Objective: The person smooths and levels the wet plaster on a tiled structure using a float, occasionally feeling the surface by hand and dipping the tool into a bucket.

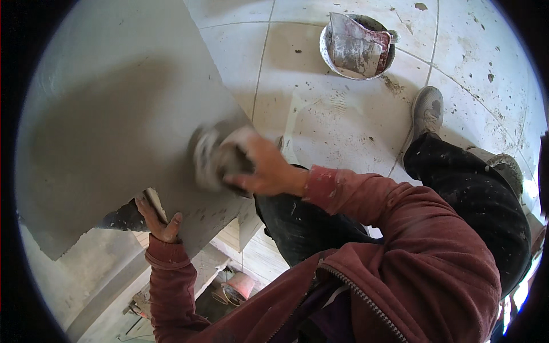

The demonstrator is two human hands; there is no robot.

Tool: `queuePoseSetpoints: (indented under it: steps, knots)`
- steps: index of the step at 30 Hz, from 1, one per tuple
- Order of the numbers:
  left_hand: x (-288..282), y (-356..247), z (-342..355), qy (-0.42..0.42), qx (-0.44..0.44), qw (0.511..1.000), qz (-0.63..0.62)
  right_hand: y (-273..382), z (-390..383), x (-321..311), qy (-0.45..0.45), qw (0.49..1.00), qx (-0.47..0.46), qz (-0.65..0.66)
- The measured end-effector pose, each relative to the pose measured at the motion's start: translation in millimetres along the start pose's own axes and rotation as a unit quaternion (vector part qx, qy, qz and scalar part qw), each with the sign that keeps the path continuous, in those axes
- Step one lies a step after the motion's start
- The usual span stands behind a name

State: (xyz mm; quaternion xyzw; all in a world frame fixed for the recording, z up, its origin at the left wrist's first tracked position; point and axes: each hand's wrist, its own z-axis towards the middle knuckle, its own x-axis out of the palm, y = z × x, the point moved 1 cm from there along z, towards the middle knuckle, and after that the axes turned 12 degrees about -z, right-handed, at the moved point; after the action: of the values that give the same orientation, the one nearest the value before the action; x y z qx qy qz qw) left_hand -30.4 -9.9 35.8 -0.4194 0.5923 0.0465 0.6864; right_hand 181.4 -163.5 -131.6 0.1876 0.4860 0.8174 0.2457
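Note:
A large grey plastered wall surface (114, 114) fills the left of the view. My right hand (263, 168) grips a round grey sponge or float (214, 157), blurred with motion, and presses it against the wall's lower right part. My left hand (160, 220) rests on the wall's lower edge, fingers curled over a thin pale strip (155, 203) there. Both arms wear dark red sleeves.
A plaster-smeared bucket (357, 46) with a crumpled bag inside stands on the spattered white floor tiles (343, 126). My dusty shoes (428, 108) and dark trousers (474, 188) are at right. Below the wall are a pale step (240, 234) and some tools (229, 291).

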Motion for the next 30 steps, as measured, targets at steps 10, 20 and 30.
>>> queuePoseSetpoints:
  steps: [10, 20, 30]
  knots:
    - [4.0, -0.9, 0.4, -0.012, 0.012, 0.999, -0.030, -32.4, 11.0, 23.9, -0.197, 0.850, 0.365, 0.325]
    - [4.8, 7.7, 4.2, 0.020, 0.042, 0.995, -0.087, 40.2, 34.2, 4.0, -0.031, 0.983, 0.039, 0.175]
    - [2.2, 2.6, 2.5, -0.009, 0.003, 1.000, 0.020, -34.1, 49.4, -23.4, -0.147, 0.968, 0.155, -0.134]
